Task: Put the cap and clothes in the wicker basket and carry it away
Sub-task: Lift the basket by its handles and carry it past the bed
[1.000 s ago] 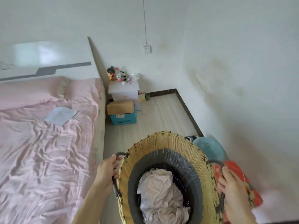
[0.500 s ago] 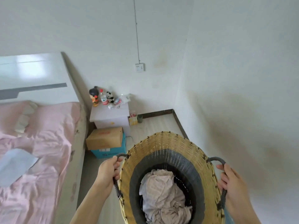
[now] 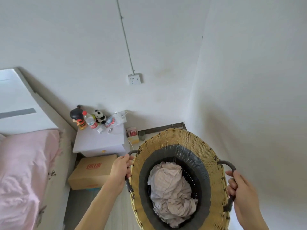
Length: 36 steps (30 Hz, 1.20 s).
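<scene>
The wicker basket (image 3: pixel 176 138), yellow with a dark grey woven band inside, is held up off the floor in front of me, its mouth tipped toward the camera. Crumpled pale beige clothes (image 3: pixel 172 185) lie at its bottom. No cap shows among them. My left hand (image 3: pixel 120 168) grips the grey left handle. My right hand (image 3: pixel 242 191) is wrapped around the grey right handle (image 3: pixel 228 165).
A white nightstand (image 3: pixel 99 143) with a doll, a bottle and a panda toy stands in the corner. A cardboard box (image 3: pixel 93 171) lies on the floor in front of it. The pink bed (image 3: pixel 25 171) runs along the left. White walls close in ahead and on the right.
The view has swung right and upward: the bed slid off to the left and the corner with the nightstand came closer. The basket stays held by both handles.
</scene>
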Each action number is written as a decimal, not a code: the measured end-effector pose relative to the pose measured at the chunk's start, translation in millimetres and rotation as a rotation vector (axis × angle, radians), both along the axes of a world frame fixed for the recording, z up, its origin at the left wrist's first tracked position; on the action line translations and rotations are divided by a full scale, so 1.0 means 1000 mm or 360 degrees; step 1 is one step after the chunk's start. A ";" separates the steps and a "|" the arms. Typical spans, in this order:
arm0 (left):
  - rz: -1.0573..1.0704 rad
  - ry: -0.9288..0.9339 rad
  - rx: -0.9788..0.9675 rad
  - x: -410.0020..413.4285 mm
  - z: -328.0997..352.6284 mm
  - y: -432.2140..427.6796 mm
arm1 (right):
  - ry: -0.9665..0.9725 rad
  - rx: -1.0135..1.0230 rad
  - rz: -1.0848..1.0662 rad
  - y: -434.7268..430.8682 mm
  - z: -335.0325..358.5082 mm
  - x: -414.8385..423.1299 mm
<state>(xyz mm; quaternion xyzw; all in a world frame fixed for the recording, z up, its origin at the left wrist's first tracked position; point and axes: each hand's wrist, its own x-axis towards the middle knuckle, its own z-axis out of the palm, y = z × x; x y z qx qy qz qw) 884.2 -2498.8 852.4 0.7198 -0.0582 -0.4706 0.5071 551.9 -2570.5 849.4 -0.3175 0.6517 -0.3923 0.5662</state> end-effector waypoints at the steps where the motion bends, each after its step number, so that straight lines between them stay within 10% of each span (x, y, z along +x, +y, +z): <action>1: 0.0004 0.0013 0.0011 0.006 -0.008 -0.024 | 0.0040 0.0007 0.0037 -0.029 -0.006 0.007; 23: -0.0680 -0.0297 0.0825 0.113 -0.368 -0.457 | 0.0779 0.0548 0.0266 -0.498 -0.333 0.146; 30: -0.0560 -0.0675 0.0680 0.105 -0.419 -0.478 | 0.1012 0.0433 0.0145 -0.501 -0.431 0.150; 36: -0.0726 -0.0807 0.0715 0.098 -0.420 -0.481 | 0.0422 0.1460 0.0206 -0.407 -0.493 0.152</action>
